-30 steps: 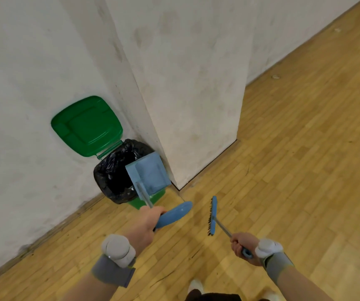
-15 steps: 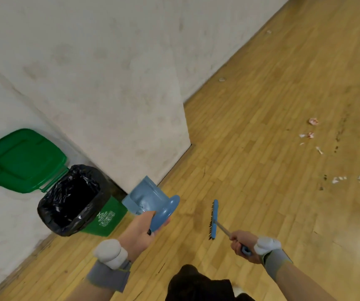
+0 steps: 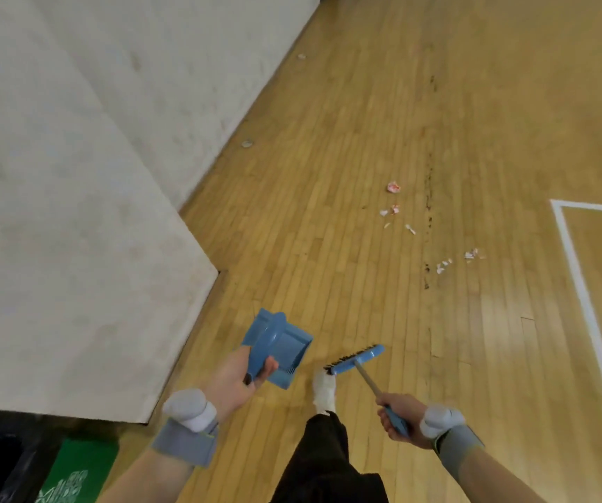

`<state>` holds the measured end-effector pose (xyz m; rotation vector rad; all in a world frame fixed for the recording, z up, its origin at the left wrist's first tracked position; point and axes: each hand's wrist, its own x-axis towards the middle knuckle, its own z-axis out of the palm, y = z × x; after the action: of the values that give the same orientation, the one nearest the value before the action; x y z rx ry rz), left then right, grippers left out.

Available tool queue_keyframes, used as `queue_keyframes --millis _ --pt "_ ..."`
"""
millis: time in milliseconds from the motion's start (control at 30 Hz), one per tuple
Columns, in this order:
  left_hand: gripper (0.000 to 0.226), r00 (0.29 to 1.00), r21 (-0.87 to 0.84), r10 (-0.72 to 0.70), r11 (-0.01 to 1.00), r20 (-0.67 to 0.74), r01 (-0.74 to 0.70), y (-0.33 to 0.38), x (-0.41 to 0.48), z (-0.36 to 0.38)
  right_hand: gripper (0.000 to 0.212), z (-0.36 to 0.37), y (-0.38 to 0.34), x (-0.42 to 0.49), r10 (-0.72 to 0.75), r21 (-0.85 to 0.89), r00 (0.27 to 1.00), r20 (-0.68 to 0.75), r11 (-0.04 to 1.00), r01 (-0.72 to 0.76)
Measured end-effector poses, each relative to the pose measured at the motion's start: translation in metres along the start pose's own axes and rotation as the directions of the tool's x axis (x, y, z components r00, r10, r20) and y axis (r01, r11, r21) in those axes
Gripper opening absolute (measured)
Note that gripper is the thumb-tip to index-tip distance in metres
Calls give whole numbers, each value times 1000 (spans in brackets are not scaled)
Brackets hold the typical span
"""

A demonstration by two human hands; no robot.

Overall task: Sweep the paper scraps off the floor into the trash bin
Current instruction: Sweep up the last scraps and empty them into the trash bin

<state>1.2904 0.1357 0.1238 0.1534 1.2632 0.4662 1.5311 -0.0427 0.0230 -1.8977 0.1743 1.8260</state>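
Observation:
My left hand (image 3: pixel 236 377) grips the handle of a blue dustpan (image 3: pixel 281 352), held above the wooden floor with its mouth facing away from me. My right hand (image 3: pixel 399 417) holds the blue grip of a small brush (image 3: pixel 356 354) whose bristles point left, over my white-socked foot. Pink and white paper scraps (image 3: pixel 394 209) lie scattered on the floor ahead, with a second small cluster of scraps (image 3: pixel 459 259) further right. The green trash bin (image 3: pixel 78 470) with its black liner shows only at the bottom left corner, behind my left arm.
A white wall corner (image 3: pixel 216 272) juts out just left of the dustpan. A white painted line (image 3: pixel 583 299) runs along the floor at right. Two small bits of debris (image 3: pixel 247 143) lie near the wall's base. My dark trouser leg and socked foot (image 3: pixel 324 388) are below.
The view has swung right, away from the bin, which slid to the bottom left corner. The dustpan came off the bin and is now held over the floor. The scraps are nearer.

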Motion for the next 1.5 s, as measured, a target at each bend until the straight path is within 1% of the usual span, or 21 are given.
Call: queue_keyframes --millis 67,100,133,233,300,367,467,567,633,700,767,833,967,1033,1067,1133,1233,1300,1367,1433,1500 --pt "19 1000 45 -25 999 5 25 19 45 21 29 -12 -29 15 7 24 1000 -25 1000 -7" --pt "21 999 89 -31 996 -15 32 24 46 32 28 -15 -34 12 15 19 999 -38 1000 -14" --pt "22 999 128 -35 991 4 34 35 56 51 25 -21 -50 17 29 23 998 -53 999 -28" --pt "24 995 159 -99 983 6 97 69 95 93 12 -33 -108 37 55 27 994 -93 998 -52" --pt "27 994 179 -99 980 42 90 79 107 114 7 -38 -134 32 44 31 994 -101 999 -41" --pt "33 994 270 -94 960 62 74 100 131 140 7 -44 -171 36 45 52 993 -112 998 -40" --pt "45 998 474 -38 880 44 12 132 172 171 9 -52 -217 36 40 95 989 -141 995 -27" --pt "60 998 589 -39 808 47 4 161 204 200 10 -67 -255 42 41 215 984 -174 977 -3" --pt "60 998 660 -41 752 50 -2 171 219 216 13 -75 -275 42 75 217 980 -182 976 -34" --pt "57 996 721 -56 692 72 -13 181 238 238 23 -88 -302 52 89 215 980 -177 975 -50" --pt "55 997 751 -47 660 65 -18 187 256 258 22 -102 -330 64 56 168 961 -272 986 -10" --pt "55 996 781 -48 624 74 -28 196 274 285 14 -121 -360 80 6 96 937 -350 995 29" --pt "54 999 811 -14 585 31 -17 209 315 335 12 -160 -422 119 -50 25 910 -412 998 66" --pt "53 1000 824 4 566 23 -21 215 348 371 14 -188 -463 151 -67 -40 908 -413 998 55" --pt "53 1000 836 11 548 12 -16 218 351 373 15 -190 -472 155 -82 -48 903 -422 997 68" --pt "52 1000 857 31 515 -4 -13 228 374 405 14 -211 -517 177 -101 -59 897 -429 995 84" --pt "49 994 877 72 479 -85 41 237 431 468 12 -268 -595 226 -57 -99 928 -368 995 22" --pt "49 990 892 107 451 -88 31 244 442 490 12 -281 -624 234 -52 -101 928 -370 995 15" --pt "49 982 925 172 380 -79 7 250 467 520 13 -304 -655 251 -29 -140 930 -365 990 -24" --pt "48 979 943 191 333 -69 1 254 500 551 16 -331 -689 279 -3 -186 929 -371 980 -72" --pt "48 979 942 193 334 -70 1 259 512 565 16 -344 -705 290 -20 -228 921 -390 971 -75"
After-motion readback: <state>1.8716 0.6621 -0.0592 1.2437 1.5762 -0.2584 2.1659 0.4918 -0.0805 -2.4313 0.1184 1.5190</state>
